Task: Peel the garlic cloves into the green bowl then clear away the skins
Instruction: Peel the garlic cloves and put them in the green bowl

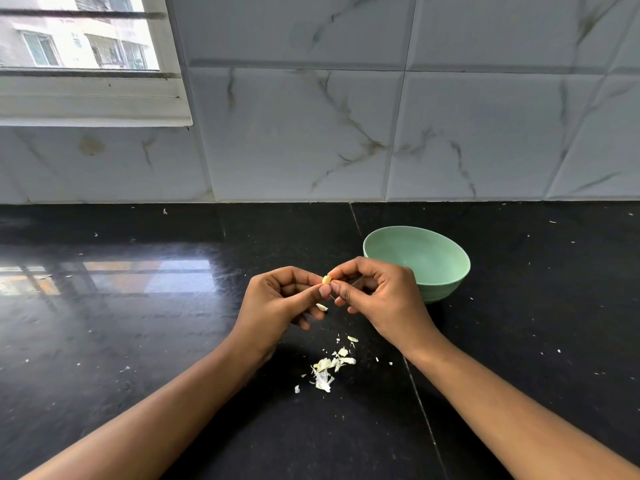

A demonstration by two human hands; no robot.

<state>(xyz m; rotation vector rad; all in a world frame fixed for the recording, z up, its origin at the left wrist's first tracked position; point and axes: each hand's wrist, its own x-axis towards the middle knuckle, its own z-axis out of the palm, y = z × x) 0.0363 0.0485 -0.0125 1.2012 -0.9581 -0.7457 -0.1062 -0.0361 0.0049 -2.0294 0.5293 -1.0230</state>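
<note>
A small pale garlic clove [326, 279] is pinched between the fingertips of both hands above the black counter. My left hand [277, 303] holds it from the left with thumb and forefinger. My right hand [377, 296] pinches it from the right, fingers curled. A loose flake of skin [322, 307] shows just below the fingers. The green bowl [446, 268] stands right behind my right hand; the part of its inside that I see holds nothing. A small heap of garlic skins [329, 368] lies on the counter below my hands.
The black stone counter [138, 341] runs back to a marble-tiled wall [311, 133]. Tiny white skin specks are scattered over the counter on both sides. A window [79, 39] sits at the upper left.
</note>
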